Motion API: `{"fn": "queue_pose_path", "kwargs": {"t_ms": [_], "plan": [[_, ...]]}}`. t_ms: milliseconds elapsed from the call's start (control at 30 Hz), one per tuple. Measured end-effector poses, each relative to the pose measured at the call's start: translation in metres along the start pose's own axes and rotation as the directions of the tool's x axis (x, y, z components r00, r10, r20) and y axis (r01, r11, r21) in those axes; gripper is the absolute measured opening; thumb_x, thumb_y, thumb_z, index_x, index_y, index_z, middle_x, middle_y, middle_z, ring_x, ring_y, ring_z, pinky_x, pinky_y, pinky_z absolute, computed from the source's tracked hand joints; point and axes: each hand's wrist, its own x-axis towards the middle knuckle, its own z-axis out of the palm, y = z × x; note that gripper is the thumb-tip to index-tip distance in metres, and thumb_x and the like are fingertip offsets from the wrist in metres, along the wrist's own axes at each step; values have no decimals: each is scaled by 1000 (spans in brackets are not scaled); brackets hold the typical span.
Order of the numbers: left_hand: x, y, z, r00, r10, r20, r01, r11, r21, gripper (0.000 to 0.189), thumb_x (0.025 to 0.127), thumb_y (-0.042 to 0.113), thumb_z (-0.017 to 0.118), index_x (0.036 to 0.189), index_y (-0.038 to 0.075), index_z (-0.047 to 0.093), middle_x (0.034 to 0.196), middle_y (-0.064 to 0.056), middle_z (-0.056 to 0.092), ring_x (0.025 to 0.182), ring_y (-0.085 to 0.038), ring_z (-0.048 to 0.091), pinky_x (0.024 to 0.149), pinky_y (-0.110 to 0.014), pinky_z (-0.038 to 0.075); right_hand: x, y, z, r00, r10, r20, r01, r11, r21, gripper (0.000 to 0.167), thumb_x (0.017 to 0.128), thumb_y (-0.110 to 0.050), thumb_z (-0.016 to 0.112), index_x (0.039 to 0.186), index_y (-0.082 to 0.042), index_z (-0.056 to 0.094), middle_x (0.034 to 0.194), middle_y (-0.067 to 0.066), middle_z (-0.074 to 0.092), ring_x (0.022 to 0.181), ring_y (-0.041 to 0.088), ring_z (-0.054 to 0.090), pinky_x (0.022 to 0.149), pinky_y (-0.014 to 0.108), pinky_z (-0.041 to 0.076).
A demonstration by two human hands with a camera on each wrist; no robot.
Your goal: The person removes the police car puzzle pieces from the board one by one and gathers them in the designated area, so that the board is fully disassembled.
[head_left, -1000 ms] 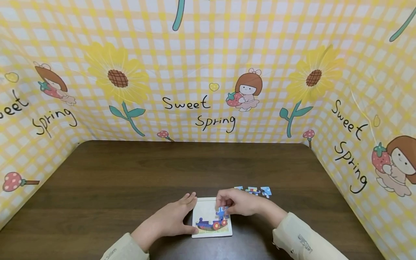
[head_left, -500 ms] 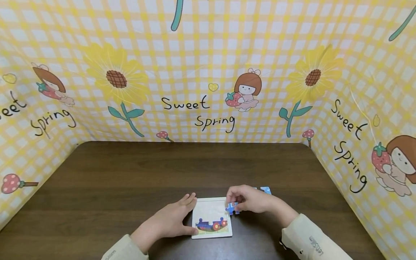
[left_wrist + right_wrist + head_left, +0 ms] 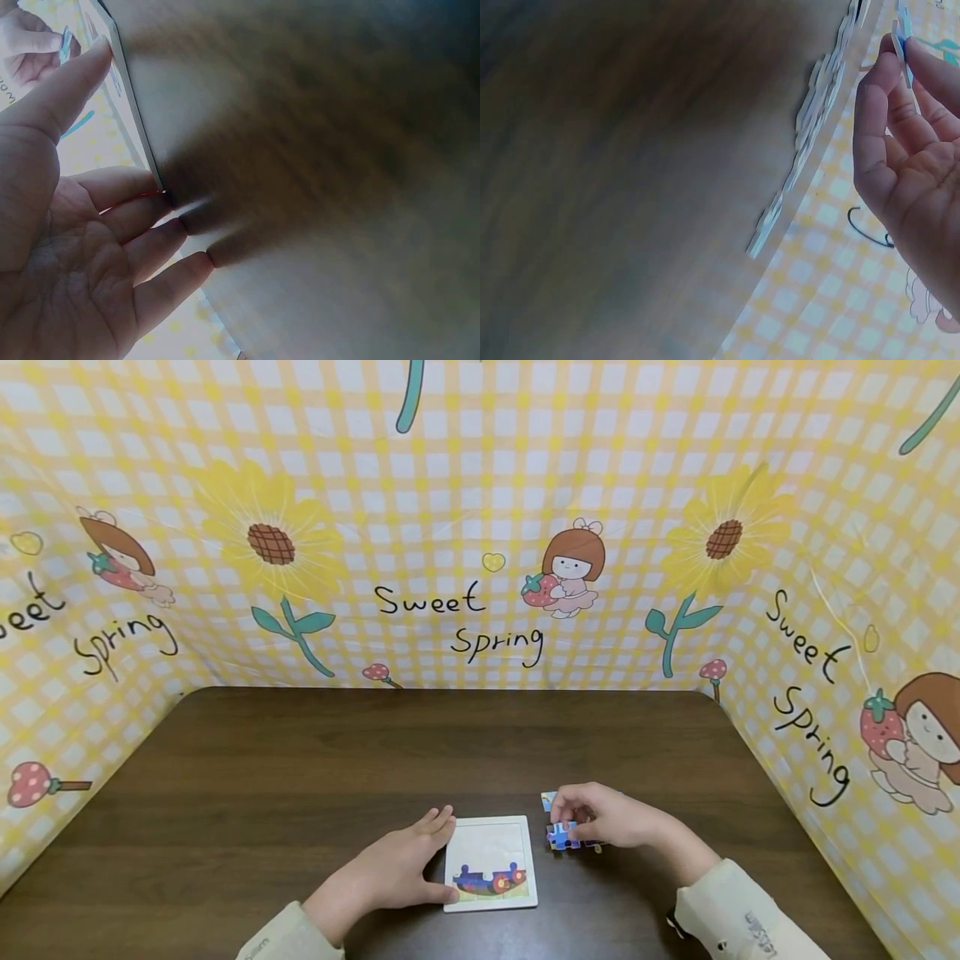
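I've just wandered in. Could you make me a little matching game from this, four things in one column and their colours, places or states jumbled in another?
1. Left hand
2. Right hand
3. Puzzle tray
4. Cloth backdrop

A. Covered in yellow-and-white checks
B. Has fitted pieces only along its near side
C. Pinches a blue puzzle piece
D. Touches the left edge of a white frame

Right pairs: 1-D, 2-C, 3-B, 4-A
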Motion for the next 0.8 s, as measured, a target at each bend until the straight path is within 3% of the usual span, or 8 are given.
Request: {"fn": "queue_pose_path", "kwargs": {"t_ms": [800], "plan": [[0, 0, 0, 1000, -3, 13, 4, 1000, -11, 96, 83, 53, 75, 150, -4, 36, 161, -19, 30, 150, -35, 30, 115, -54, 35, -49, 22, -29, 992, 77, -98, -77, 997, 0, 14, 92, 1, 64, 106, -2, 62, 93, 8, 65, 81, 6, 52, 69, 23, 47]]}}
